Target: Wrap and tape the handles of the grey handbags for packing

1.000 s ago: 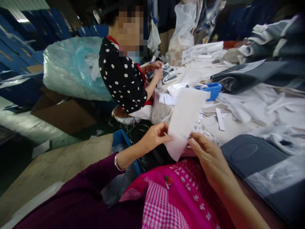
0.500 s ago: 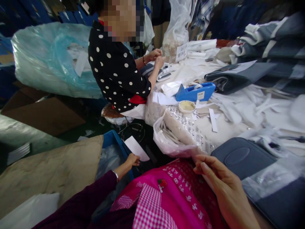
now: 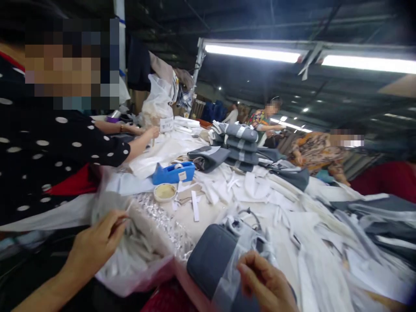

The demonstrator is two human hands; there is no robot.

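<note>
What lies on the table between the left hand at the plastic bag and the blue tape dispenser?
In the head view, between the left hand and the blue tape dispenser sit a strip of shiny clear packets and a small round tin.

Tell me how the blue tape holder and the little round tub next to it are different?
The blue tape dispenser is long, bright blue and bears a small pale label; the round tub is cream, low and open on top. The tape dispenser is the bigger and lies farther from the person; the tub sits nearer, just in front of it. Both rest on the white-covered table among white strips.
</note>
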